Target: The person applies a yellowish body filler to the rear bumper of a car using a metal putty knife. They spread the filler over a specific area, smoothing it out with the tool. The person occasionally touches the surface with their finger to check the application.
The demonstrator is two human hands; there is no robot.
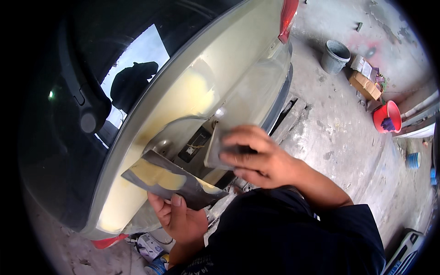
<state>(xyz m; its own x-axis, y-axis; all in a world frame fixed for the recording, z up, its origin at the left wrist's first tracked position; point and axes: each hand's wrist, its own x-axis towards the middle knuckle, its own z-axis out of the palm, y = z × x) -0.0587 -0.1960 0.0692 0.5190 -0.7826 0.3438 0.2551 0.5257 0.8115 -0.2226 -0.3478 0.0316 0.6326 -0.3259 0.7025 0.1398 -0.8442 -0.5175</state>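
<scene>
My left hand [183, 222] grips the lower edge of a dark flat putty board [195, 197], thumb on its face. Soft yellow putty [158, 176] lies on the board's left part, with a smaller dab near its upper edge. My right hand [263, 158], partly smeared by motion, holds a flat greyish putty spreader [214, 149] just above the board's right end. Behind both is a car's tailgate [243, 48], beige, with a pale yellow filler patch [192, 94] left of the recess. A gap between spreader and tailgate cannot be judged.
The tailgate recess [195, 144] holds a dark opening with a loose wire. Red tail lights [288, 20] flank the car. On the concrete floor stand a grey bucket [336, 57], a cardboard box [365, 85], a red bucket [389, 117] and a blue can [413, 160].
</scene>
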